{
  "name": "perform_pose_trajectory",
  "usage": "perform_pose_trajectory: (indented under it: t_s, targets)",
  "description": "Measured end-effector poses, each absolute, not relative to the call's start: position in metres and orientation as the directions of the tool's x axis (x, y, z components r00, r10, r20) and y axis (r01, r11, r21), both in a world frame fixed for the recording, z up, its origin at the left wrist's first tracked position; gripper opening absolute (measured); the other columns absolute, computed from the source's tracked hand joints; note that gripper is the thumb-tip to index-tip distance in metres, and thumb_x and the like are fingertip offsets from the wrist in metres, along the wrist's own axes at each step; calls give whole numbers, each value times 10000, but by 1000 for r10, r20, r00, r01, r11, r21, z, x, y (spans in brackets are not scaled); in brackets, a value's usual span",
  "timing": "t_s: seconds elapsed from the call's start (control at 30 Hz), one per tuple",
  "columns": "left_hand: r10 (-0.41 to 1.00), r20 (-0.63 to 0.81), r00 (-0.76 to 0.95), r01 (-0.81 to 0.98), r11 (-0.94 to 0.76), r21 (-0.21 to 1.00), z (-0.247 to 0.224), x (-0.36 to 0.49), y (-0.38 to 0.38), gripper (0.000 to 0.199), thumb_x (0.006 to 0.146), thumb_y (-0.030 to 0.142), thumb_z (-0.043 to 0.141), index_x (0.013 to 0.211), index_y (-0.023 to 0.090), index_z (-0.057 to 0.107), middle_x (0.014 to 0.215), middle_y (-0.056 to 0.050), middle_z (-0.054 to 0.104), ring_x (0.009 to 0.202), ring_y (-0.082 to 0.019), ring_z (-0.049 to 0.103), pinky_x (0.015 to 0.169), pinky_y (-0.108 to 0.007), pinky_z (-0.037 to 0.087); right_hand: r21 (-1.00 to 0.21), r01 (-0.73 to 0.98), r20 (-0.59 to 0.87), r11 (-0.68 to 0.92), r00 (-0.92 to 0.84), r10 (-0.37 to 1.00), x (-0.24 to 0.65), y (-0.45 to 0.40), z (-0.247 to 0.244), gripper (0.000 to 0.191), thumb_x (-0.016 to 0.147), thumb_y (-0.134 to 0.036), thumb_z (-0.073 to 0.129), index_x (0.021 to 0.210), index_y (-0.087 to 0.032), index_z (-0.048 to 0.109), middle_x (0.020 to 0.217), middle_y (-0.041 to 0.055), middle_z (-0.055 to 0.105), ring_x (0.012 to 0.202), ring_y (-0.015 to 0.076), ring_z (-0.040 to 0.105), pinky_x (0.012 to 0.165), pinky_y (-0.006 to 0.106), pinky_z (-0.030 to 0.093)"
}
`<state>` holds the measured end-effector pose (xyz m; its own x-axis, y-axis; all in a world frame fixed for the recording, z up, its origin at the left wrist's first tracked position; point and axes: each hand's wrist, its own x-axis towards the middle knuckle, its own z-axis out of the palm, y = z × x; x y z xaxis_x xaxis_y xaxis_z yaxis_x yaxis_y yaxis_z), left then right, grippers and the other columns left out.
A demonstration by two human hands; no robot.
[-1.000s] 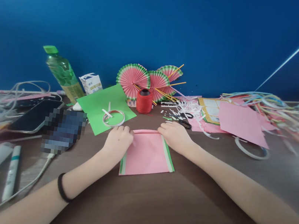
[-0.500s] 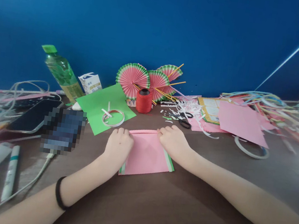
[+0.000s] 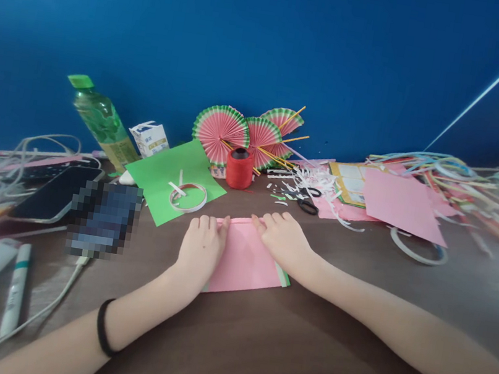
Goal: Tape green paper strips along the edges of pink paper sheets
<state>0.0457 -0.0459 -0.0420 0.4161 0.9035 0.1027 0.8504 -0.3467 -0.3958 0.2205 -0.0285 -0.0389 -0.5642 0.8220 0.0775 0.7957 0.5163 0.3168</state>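
A sheet of pink paper [image 3: 245, 264] lies on the dark table with a narrow fold along its far edge. White and green strips run down its right side; its left side is mostly covered. My left hand [image 3: 204, 246] is closed on the far left part of the fold, fingers curled over it. At the far right part, my right hand [image 3: 283, 239] pinches the same fold, its index finger and thumb near the edge. Both hands press the paper close to the tabletop.
Behind the paper stand a red thread spool [image 3: 239, 170] and pleated watermelon-coloured fans [image 3: 220, 133]. Green paper [image 3: 160, 183] bears a tape roll [image 3: 188, 198]. Black-handled scissors [image 3: 307, 206] lie among paper scraps. A bottle [image 3: 102, 121], phone [image 3: 106, 219] and marker [image 3: 16, 289] are at left.
My two hands have come closer together along the fold, their index fingers and thumbs sliding inward. The far edge now lies flatter. Other things stay put.
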Motion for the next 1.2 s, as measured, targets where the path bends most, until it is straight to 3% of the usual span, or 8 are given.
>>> perform_pose_trajectory:
  t_s: [0.1, 0.23, 0.4, 0.6, 0.8, 1.03, 1.2]
  targets:
    - [872, 164, 462, 838, -369, -402, -44, 44, -45, 442, 831, 31, 343, 1230, 95, 522, 833, -150, 595, 805, -243, 522, 653, -347, 383, 293, 808, 85, 511, -554, 828, 219, -29, -39, 409, 879, -52, 354, 1261, -66, 498, 955, 148, 638, 887, 228, 568, 696, 340, 356]
    - [817, 252, 519, 830, -411, -378, -50, 44, -41, 410, 840, 22, 297, 1145, 57, 568, 1012, -174, 582, 905, -242, 522, 754, -372, 425, 270, 812, 175, 517, -569, 803, 220, -28, -42, 368, 878, -54, 355, 1178, -63, 567, 976, 153, 636, 923, 239, 555, 719, 365, 387]
    - [865, 114, 488, 833, -423, -357, -50, 46, -39, 438, 829, -1, 301, 1217, 19, 501, 988, -153, 593, 880, -220, 539, 775, -337, 461, 271, 770, 263, 578, -637, 725, 222, -22, -52, 361, 858, -25, 350, 1085, -29, 631, 1162, 187, 597, 1139, 251, 502, 918, 396, 409]
    - [867, 50, 495, 816, -445, -369, -48, 47, -38, 445, 837, 31, 321, 1258, -10, 461, 993, -170, 584, 898, -235, 533, 810, -354, 442, 194, 791, 140, 580, -608, 782, 221, -21, -51, 423, 830, -3, 358, 1214, 21, 536, 1256, 217, 523, 1215, 247, 466, 1025, 380, 379]
    - [869, 65, 490, 840, -451, -302, -48, 47, -38, 501, 852, 120, 349, 1352, 96, 382, 1025, -146, 573, 922, -239, 506, 801, -354, 431, 209, 796, 110, 569, -597, 795, 219, -21, -53, 442, 824, -3, 356, 1235, 26, 514, 1280, 210, 494, 1236, 256, 433, 1024, 356, 390]
    - [877, 107, 468, 871, -437, -224, -44, 50, -40, 508, 827, 213, 396, 1316, 81, 433, 1022, -155, 567, 935, -253, 480, 810, -367, 435, 154, 812, 162, 563, -582, 797, 220, -22, -61, 459, 800, -3, 368, 1233, 24, 518, 1269, 246, 489, 1205, 264, 470, 976, 361, 435]
    - [880, 110, 461, 875, -432, -217, -44, 50, -40, 512, 839, 229, 385, 1325, 72, 422, 1032, -152, 571, 932, -253, 481, 828, -368, 430, 142, 816, 122, 561, -576, 808, 220, -25, -55, 526, 834, -33, 378, 1353, -116, 413, 1313, 224, 462, 1225, 258, 447, 940, 350, 454]
